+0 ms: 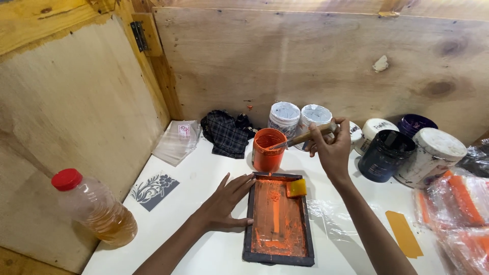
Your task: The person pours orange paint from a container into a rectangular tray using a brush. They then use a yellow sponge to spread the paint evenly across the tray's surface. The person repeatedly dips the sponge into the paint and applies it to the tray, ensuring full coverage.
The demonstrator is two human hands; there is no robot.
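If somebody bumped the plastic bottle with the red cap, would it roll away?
Probably it would. The clear plastic bottle with the red cap lies tilted at the white table's left edge against the plywood wall, and its body is round. The amber liquid filling part of it would likely slosh and make it wobble. The smooth plastic may feel slippery.

A white surface (pixel 214 168) fills the corner between plywood walls. Near its front left edge a plastic bottle (pixel 97 208) with a red cap lies tilted, amber liquid inside. Beside it sits a small grey card with a floral pattern (pixel 153 190), and further back a clear plastic sleeve (pixel 177 141) and a crumpled dark checked cloth (pixel 226 133). A dark framed screen smeared with orange ink (pixel 278 220) lies flat in the middle, an orange tub (pixel 268 150) just behind it. Along the back wall stand several paint jars (pixel 387 154), white-lidded and dark. Clear plastic film (pixel 336 219), an orange strip (pixel 403 233) and bagged orange pieces (pixel 461 214) lie to the right.
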